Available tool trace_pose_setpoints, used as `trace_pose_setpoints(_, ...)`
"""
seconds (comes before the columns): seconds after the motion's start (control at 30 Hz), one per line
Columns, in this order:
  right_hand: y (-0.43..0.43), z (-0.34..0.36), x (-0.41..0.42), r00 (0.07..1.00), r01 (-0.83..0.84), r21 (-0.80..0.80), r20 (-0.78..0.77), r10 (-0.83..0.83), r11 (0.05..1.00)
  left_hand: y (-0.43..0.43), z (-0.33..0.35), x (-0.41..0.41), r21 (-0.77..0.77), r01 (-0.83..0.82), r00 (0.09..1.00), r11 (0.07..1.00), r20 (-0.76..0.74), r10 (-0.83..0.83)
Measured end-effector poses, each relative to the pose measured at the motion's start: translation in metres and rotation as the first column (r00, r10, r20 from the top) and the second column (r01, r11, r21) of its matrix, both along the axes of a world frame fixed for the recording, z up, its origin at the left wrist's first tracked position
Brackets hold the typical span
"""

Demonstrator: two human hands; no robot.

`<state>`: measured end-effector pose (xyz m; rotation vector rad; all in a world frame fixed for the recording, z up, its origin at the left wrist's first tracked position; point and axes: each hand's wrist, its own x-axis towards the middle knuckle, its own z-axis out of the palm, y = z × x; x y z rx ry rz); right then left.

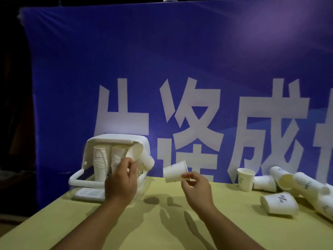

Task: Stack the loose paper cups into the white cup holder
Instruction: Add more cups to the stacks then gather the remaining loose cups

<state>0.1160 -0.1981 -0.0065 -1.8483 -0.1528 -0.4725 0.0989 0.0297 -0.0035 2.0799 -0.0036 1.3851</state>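
the white cup holder (115, 138), at 10 o'clock on the table (162, 231), is loaded with stacked cups (100, 157); a tilted cup (142, 157) is pinched at its opening by the left hand (121, 179). a second cup (175, 171) is pinched in mid-air by the right hand (195, 186) at 12 o'clock. loose cups (279, 202) are scattered at 3 o'clock.

Yellow tablecloth (162, 231), blue banner (162, 60) with large white characters behind

**Open middle, crowded ends**

I saw bare table (165, 192) between the holder (115, 139) and the loose cups (279, 202); only the right hand (196, 186), pinching a cup (174, 171), hung there. The left hand (120, 181) and the tilted cup (138, 156) it pinched blocked the holder's mouth. The banner (180, 69) closed the back.
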Motion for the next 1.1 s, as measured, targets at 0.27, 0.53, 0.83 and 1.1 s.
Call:
trace_pose_setpoints(0.27,0.055,0.029,0.021,0.984,-0.028,0.035,0.178,0.021,0.999,0.048,-0.002,0.017,0.02,-0.194,0.977,0.981,-0.081,0.195)
trace_pose_setpoints(0.53,0.101,0.042,0.025,0.954,-0.057,0.053,0.299,0.039,0.997,0.044,0.003,0.02,0.4,-0.269,0.849,0.876,-0.332,0.412)
trace_pose_setpoints(0.83,0.129,0.046,0.035,0.936,-0.029,-0.314,0.325,0.136,0.949,0.045,-0.007,0.024,0.096,-0.095,0.885,0.991,-0.447,0.128)
trace_pose_setpoints(1.1,0.149,0.046,0.048,0.924,0.029,-0.604,0.321,0.209,0.797,0.045,-0.006,0.023,0.056,-0.079,0.907,0.995,-0.41,0.095)
